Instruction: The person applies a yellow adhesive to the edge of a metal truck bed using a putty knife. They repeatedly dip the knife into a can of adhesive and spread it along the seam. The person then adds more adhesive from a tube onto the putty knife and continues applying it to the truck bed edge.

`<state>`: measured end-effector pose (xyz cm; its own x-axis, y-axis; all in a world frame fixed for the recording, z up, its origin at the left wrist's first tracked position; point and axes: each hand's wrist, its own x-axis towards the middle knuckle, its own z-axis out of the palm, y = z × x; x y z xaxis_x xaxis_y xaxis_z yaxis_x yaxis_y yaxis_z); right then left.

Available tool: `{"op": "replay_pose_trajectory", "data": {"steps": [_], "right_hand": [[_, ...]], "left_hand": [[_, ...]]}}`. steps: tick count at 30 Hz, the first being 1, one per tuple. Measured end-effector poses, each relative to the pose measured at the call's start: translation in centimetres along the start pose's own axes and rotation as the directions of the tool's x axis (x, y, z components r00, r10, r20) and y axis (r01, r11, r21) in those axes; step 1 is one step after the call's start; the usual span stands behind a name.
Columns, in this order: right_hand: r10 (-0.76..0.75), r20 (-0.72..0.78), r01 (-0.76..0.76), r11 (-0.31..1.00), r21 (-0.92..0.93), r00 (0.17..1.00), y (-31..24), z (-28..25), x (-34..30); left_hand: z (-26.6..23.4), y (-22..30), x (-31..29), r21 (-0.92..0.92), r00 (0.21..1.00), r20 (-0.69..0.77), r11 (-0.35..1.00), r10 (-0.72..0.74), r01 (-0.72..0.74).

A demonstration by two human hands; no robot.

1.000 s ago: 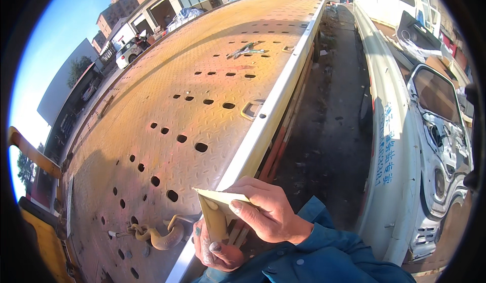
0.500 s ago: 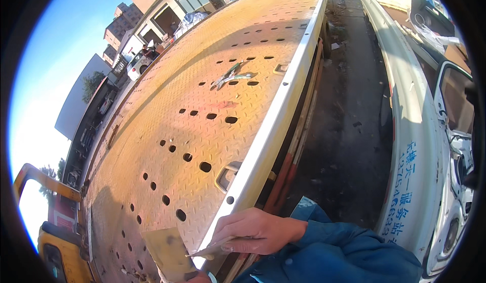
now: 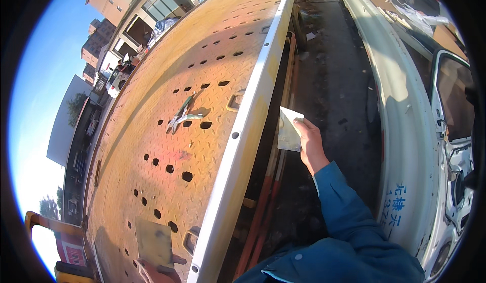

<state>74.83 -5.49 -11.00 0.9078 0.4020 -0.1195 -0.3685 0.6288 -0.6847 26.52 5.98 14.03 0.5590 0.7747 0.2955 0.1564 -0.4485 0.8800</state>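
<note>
Left hand [image 3: 151,273] grips tan board [image 3: 154,241] by near edge, above truck bed [image 3: 212,156]. Right hand [image 3: 312,144], nearly closed, pinches pale sheet [image 3: 289,132], out past white rail [image 3: 242,123]. Pliers [image 3: 178,119] lie splayed on bed.

Right hand [image 3: 311,144] moved away from left hand [image 3: 150,273] (2 plates [image 3: 289,135] farther apart).

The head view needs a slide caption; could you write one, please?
At a perforated yellow deck, the right hand holds a pale sheet, the left hand a tan board.
</note>
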Motion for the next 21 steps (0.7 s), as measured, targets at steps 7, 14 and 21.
{"op": "replay_pose_trajectory", "data": {"steps": [7,14,21], "right_hand": [[-0.007,-0.131,0.001,0.999,-0.043,0.991,0.2,0.7,5.9],[-0.021,-0.077,0.005,0.979,-0.202,0.997,-0.9,2.3,10.5],[-0.345,0.124,0.353,0.752,-0.557,0.93,1.1,2.6,15.9]], "left_hand": [[5.3,-1.8,10.6,-0.281,0.985,0.172,0.959,0.001,0.048],[14.3,-4.5,18.7,-0.303,0.945,0.302,0.953,0.124,-0.028],[23.6,-5.9,24.0,-0.339,0.951,0.271,0.94,0.148,-0.049]]}}
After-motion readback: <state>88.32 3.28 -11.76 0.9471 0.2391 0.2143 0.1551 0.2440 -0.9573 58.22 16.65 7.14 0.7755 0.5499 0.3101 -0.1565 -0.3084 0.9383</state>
